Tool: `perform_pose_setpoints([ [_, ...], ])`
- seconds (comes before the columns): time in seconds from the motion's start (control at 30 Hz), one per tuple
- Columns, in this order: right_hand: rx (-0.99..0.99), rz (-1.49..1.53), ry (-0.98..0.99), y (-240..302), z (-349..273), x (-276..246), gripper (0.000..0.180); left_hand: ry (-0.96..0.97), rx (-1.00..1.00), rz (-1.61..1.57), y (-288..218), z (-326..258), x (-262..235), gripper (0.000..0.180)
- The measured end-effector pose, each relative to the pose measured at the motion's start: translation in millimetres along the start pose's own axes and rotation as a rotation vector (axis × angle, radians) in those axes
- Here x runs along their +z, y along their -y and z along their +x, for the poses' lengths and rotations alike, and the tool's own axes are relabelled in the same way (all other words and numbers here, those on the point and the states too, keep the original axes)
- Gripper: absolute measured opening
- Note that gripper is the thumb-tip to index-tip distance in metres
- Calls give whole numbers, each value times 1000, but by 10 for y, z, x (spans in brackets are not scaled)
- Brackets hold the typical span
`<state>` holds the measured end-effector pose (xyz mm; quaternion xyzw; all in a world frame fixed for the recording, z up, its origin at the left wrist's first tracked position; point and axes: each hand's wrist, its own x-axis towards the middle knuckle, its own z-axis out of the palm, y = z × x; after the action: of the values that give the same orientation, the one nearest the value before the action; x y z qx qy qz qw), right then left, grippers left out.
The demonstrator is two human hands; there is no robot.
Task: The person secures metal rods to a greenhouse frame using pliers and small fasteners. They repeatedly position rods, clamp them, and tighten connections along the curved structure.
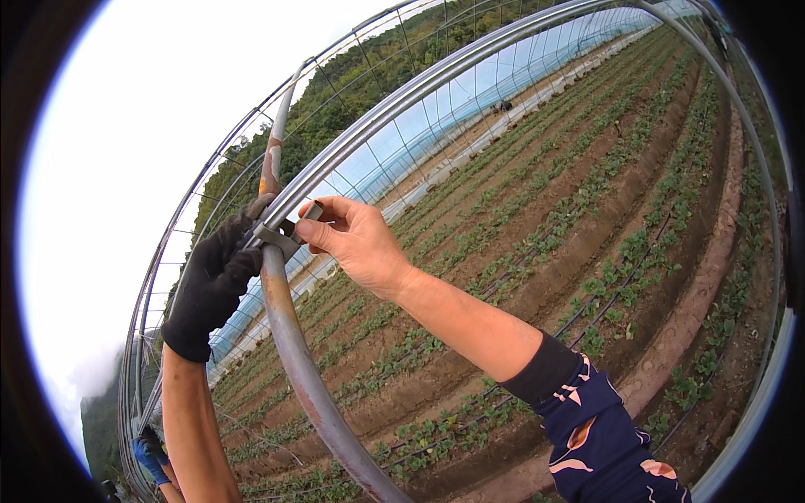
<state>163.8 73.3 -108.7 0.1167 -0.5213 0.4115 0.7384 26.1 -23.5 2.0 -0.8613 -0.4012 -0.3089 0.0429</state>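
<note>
A shiny grooved metal rail [402, 105] crosses a curved, rust-stained pipe [292, 335] in front of me. At the crossing, a flat metal bracket [278, 241] sits against the pipe and rail. My left hand [210, 281], in a black glove, is wrapped around the rail just beside the pipe; part of its grip is hidden. From the other side my bare right hand [362, 249] pinches a small metal piece [314, 211] between thumb and fingers, close to the bracket. Whether that piece is joined to the bracket I cannot tell.
Rows of low green plants [537, 243] on soil ridges run below and to the right. Thin wires and hoops form a frame around me. Blue plastic film [394, 163] lines the far side. Another person's blue-gloved hand [151, 459] shows at lower left.
</note>
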Motion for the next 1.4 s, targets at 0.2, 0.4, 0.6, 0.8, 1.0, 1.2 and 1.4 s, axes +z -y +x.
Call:
perform_pose_setpoints([
  [0.2,44,48,-13,-75,-17,-18,29,13,10,34,74,20,-31,47],
  [0.4,2,115,-35,13,-49,-26,25,36,35,-6,69,35,-19,48],
  [0.6,-25,162,-52,122,44,-120,18,-13,-7,-1,144,65,-13,46],
  [0.8,18,144,-25,20,55,-103,27,1,-64,32,45,13,-43,46],
  [1.0,-9,107,-20,-27,83,-51,31,-24,-40,94,-30,-19,-26,41],
  [1.2,-68,126,-65,-11,49,39,24,80,21,45,-8,17,-86,53],
  [1.4,-41,127,-100,-43,6,105,30,84,20,7,52,-18,-116,54],
])
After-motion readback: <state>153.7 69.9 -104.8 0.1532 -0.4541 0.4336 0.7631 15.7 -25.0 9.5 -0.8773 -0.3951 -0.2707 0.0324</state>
